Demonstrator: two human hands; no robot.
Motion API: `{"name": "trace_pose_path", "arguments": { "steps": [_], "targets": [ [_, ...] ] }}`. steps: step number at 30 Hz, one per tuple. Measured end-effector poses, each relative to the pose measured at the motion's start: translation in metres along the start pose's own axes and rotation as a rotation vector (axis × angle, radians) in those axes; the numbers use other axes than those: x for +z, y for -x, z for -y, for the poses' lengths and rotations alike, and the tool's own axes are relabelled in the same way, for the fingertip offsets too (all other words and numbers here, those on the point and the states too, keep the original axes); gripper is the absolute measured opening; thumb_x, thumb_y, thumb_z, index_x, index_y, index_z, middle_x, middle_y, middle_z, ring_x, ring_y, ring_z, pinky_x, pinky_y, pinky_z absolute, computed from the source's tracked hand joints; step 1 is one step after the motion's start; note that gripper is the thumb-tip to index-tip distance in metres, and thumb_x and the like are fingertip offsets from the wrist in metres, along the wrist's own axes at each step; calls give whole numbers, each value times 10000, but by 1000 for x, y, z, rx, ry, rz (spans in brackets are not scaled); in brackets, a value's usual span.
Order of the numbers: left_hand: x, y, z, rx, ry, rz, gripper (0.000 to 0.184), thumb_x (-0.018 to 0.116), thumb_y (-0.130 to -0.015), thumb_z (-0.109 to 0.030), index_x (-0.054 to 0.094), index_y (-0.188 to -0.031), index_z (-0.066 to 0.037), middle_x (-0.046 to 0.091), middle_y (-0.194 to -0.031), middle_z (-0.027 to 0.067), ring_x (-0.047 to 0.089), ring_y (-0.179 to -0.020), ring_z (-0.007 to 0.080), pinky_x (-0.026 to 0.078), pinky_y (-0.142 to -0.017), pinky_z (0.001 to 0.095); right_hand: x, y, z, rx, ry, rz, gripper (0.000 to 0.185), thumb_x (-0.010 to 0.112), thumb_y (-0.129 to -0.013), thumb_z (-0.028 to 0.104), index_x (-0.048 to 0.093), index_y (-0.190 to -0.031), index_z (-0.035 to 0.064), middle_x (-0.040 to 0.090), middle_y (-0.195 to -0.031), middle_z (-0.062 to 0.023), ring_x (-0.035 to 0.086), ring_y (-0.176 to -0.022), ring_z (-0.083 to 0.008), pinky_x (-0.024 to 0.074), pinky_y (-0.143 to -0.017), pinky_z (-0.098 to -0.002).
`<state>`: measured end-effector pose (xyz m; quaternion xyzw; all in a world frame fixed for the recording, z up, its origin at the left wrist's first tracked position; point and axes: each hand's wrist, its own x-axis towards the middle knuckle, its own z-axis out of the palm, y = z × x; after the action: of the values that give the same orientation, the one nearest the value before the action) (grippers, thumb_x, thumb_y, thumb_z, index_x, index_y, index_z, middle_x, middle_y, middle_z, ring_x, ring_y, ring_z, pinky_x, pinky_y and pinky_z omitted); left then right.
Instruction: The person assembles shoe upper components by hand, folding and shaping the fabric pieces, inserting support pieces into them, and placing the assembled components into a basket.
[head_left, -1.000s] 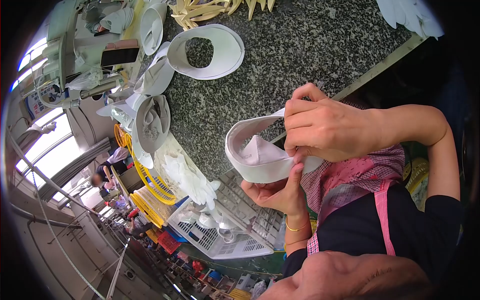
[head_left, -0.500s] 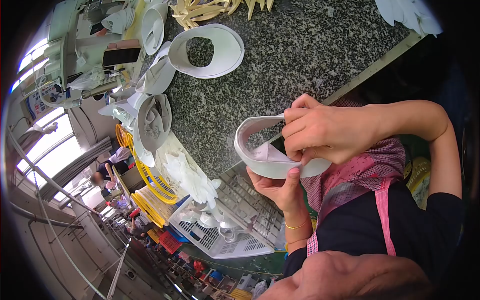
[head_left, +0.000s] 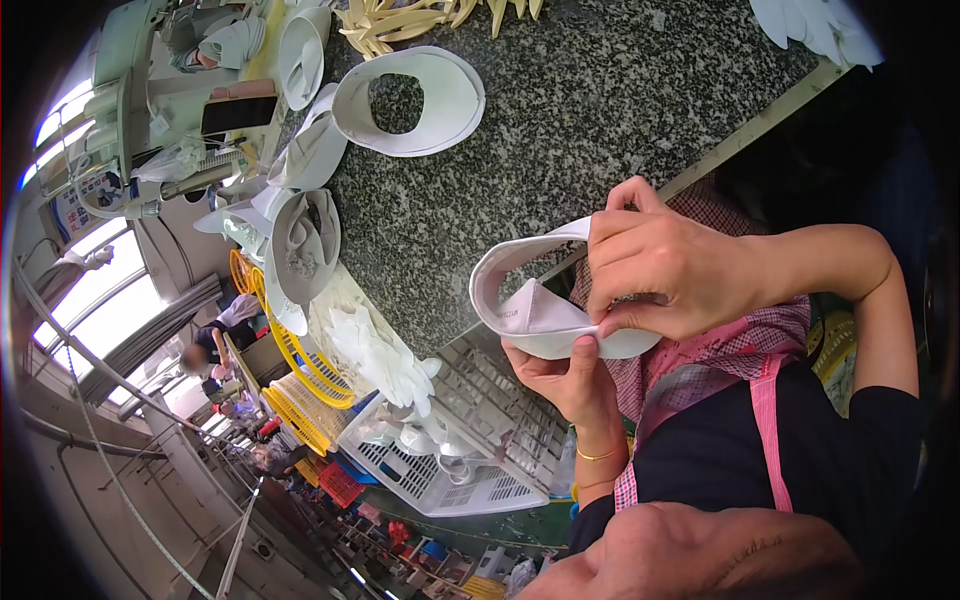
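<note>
- Far left: bright windows (head_left: 100,285), and a co-worker (head_left: 212,345) in a dark top.
- Phone (head_left: 238,114), dark screen showing, near the counter's left end.
- Yellow baskets (head_left: 298,412), stacked, just beside the counter.
- White oval pieces (head_left: 295,278), several, some overlapping, with small clear bits inside one.
- White pointed pieces (head_left: 375,360), heaped along the counter edge.
- Beige strips (head_left: 395,28), a loose pile at the top of the view.
- White ring (head_left: 455,105), wide-brimmed, lying flat on the counter (head_left: 520,130), which is speckled grey stone.
- White basket (head_left: 430,485), slotted, holding pale pieces, beside the counter.
- Left hand (head_left: 565,383), gold bangle at the wrist, clamped on the lower edge of the visor, thumb on top.
- White visor (head_left: 550,343), one, looped, tilted, raised off the counter near its edge; printed flap inside.
- Right hand (head_left: 655,262), fingers pinched on the visor, close above the left thumb.
- White slips (head_left: 815,30), fanned at the counter's far right corner.
</note>
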<state>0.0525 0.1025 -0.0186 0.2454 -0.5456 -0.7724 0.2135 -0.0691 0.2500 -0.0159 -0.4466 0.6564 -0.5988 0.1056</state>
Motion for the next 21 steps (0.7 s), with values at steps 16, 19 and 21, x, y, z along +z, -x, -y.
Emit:
{"name": "trace_pose_path", "arguments": {
  "steps": [16, 19, 21],
  "targets": [
    [-1, 10, 3, -37, 80, -40, 736, 842, -783, -79, 420, -1382, -17, 602, -1217, 94, 634, -1041, 190, 539, -918, 336, 6, 11, 5, 69, -86, -116, 100, 798, -786, 159, 720, -849, 150, 659, -809, 53, 609, -928, -156, 299, -964, -424],
    [0, 11, 3, -27, 66, -45, 736, 837, -783, -66, 417, -1386, -21, 599, -1220, 96, 630, -1044, 184, 533, -913, 324, 8, 14, 5, 20, -19, -153, 111, 809, -786, 170, 711, -837, 154, 636, -774, 60, 605, -889, -151, 307, -948, -430],
    [0, 12, 4, -12, 57, -32, 733, 835, -782, -63, 418, -1384, -23, 599, -1221, 97, 627, -1045, 183, 529, -911, 320, 11, 14, 4, 0, 32, -166, 116, 807, -786, 179, 703, -830, 154, 621, -764, 63, 602, -885, -151, 308, -939, -433]
  ]
}}
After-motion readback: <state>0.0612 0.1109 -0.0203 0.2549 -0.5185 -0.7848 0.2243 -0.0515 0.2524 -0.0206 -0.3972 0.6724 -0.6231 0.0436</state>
